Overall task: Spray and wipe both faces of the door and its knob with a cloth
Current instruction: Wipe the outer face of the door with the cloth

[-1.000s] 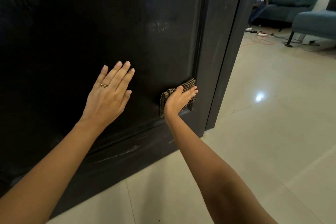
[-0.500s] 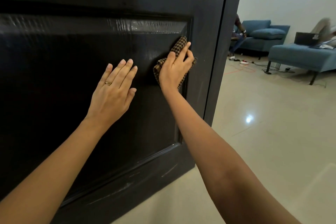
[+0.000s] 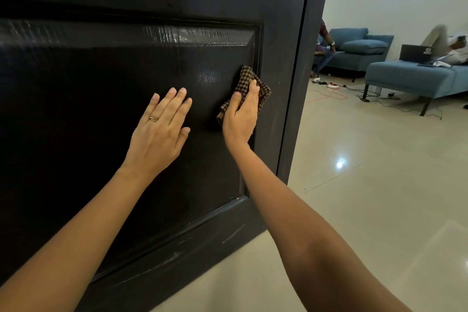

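Door [image 3: 101, 71] dark and glossy, filling left of view; checked cloth [image 3: 264, 92] flat against right edge of recessed panel, pressed there by right hand [image 3: 240, 118]; fingers [image 3: 253, 88] straight over cloth, not curled round it; left hand [image 3: 159, 132] flat on panel just beside, fingers straight, holding nothing, ring [image 3: 153, 118] on one; beyond door edge, tiled floor [image 3: 379, 185], blue sofas [image 3: 359, 45], laptop [image 3: 415, 53].

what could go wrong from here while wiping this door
1. The door stands open, so the left hand pressing flat on it could swing it away.
2. The cloth is bunched under the right hand beside the moulding; it may skip the groove or slip out.
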